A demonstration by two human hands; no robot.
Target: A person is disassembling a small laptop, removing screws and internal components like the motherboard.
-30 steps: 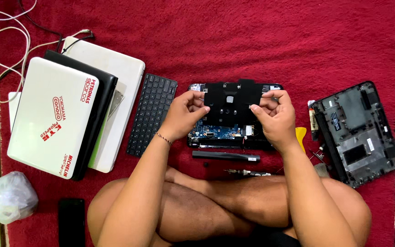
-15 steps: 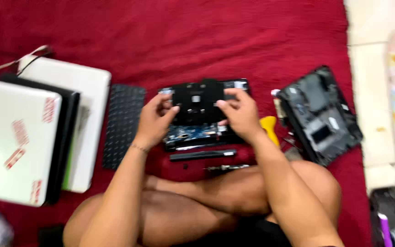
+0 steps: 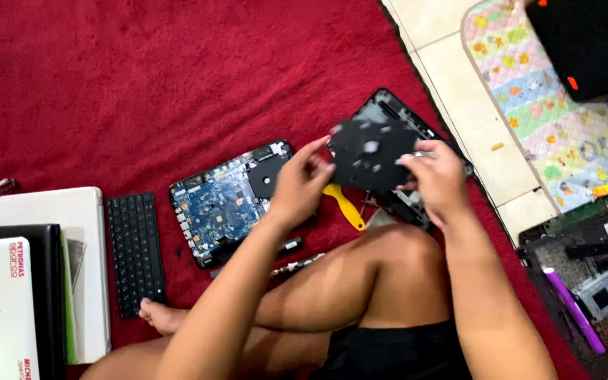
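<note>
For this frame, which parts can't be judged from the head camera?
- Black flat part: motion-blurred; its details are unreadable, and both hands, left hand and right hand, cover its edges.
- Open laptop base: mostly hidden behind that part.
- Stack of laptops: cut off by the left and bottom edges.
- Yellow pry tool: one end hidden under the hand.

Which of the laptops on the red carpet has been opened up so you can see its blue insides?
The one in the middle, the opened laptop with its blue circuit board showing, just left of the left hand. The stacked laptops at the far left are closed.
</note>
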